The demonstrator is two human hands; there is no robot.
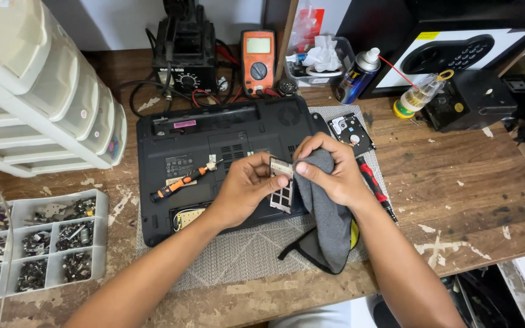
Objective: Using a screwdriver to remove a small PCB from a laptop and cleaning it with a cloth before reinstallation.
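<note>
Grey cloth (326,200) is grasped by the right hand (329,173), rubbing the small metal panel (282,182) pinched in the left hand (244,188), above the laptop (214,152). Better wipe gently toward 6 o'clock, supporting the panel firmly.

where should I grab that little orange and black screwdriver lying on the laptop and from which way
Pinch the screwdriver by its thick orange-and-black handle, the lower-left end, coming straight down from above. It lies flat and slanted on the upturned laptop, and its thin tip points up-right toward the left hand, so the handle end is the freer one.
</note>
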